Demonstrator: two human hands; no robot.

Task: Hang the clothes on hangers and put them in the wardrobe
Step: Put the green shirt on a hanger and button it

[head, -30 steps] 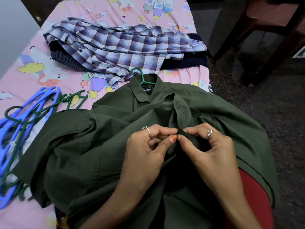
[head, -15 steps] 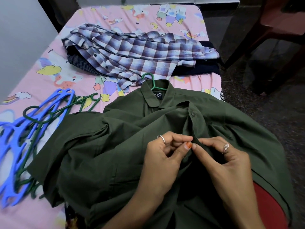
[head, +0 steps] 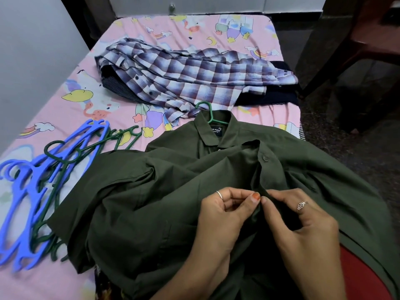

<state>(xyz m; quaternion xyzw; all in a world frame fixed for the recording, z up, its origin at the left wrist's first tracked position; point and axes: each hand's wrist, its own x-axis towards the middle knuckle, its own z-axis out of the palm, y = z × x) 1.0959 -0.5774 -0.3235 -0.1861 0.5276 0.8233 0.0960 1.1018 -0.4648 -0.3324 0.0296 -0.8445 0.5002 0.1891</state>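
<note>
Both hands meet at the front of the green shirt (head: 134, 204): the left hand (head: 225, 215) and the right hand (head: 303, 226) each pinch an edge of the placket, thumbs nearly touching, apparently working a button through its hole. One button higher up already looks fastened. The shirt lies spread across the near end of the bed (head: 91, 105) and over the person's lap, and it is already on a green hanger (head: 208, 113), whose hook pokes out of the collar toward the far side.

So this first garment seems close to ready: hung, partly buttoned, not yet carried to the wardrobe, which I cannot identify with any certainty in this view. Farther along the bed a checked shirt (head: 194, 76) lies folded on top of dark clothes (head: 277, 96), none on hangers. At the left, a heap of spare hangers (head: 28, 204), blue and green, waits. Most of the job looks still to do.
</note>
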